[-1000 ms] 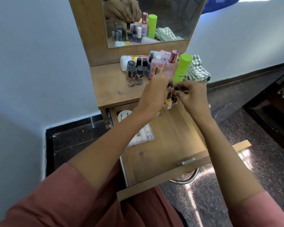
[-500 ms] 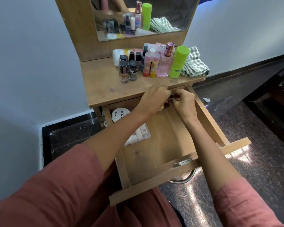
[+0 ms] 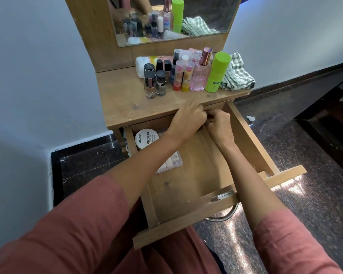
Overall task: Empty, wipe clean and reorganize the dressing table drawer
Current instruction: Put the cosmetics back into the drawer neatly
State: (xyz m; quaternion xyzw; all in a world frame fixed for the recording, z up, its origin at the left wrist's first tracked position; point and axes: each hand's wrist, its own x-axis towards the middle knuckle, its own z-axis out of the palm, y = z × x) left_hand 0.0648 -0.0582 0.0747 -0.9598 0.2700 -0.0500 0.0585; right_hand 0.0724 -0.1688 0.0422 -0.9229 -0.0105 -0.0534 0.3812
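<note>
The wooden drawer of the dressing table is pulled far out. My left hand and my right hand meet at its back right, just under the tabletop edge. Both have curled fingers around small bottles that are almost wholly hidden; only a dark bit shows between them. A white round nail polish wipes tub and a clear plastic box lie at the drawer's left, partly under my left forearm.
On the tabletop stand several nail polish bottles, tubes, a pink perfume bottle, a green bottle and a folded checked cloth below the mirror. A white wall lies left, dark floor right.
Both hands have dropped from above the tabletop edge, carrying small bottles, down into the back of the drawer. The view has tilted downward.
</note>
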